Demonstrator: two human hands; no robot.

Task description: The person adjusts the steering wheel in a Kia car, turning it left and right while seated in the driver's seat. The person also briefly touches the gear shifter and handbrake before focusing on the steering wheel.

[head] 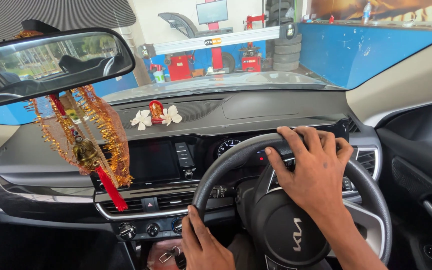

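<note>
Fingers of the right hand lie spread and curled over the top of the steering wheel, the palm flat against the rim just above the hub. Lower down, the left hand meets the wheel's bottom-left rim; its thumb points up along the rim, but the other fingers sit under the frame edge, so I cannot tell whether they close around it.

To steer well from this grip, both palms should press firmly on the rim and the turn should come smoothly, without letting the rim slip under the open right hand.

Behind the wheel sit the gauges and, to the left, a dark screen with knobs below it. A small red figure with two white flowers stands on the dashboard. An orange tasselled ornament with a little bell hangs from the mirror. Through the windscreen a workshop shows: a blue wall, stacked tyres and red machines.
</note>
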